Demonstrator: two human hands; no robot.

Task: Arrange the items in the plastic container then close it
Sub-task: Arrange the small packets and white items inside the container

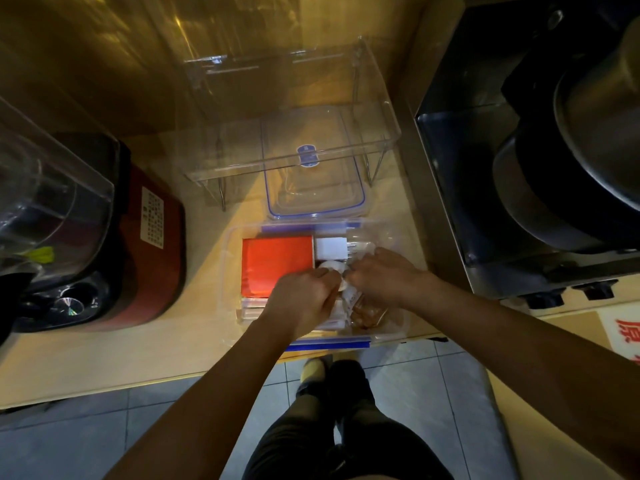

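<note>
At lower centre, we find the left hand (304, 299) and right hand (384, 275) pinching a white item (341, 271) inside the plastic container (230, 271); its lid (315, 188) lies just above. Overstacked packets risk blocking closure.

Open clear container (228, 258), lid (313, 188) behind

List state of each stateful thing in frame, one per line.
plastic container: open, items inside
lid: off, lying on the counter behind the container
orange packet: inside, left part
white box: inside, beside the packet
left hand: in container, closed on small white item
right hand: in container, grip unclear
</note>
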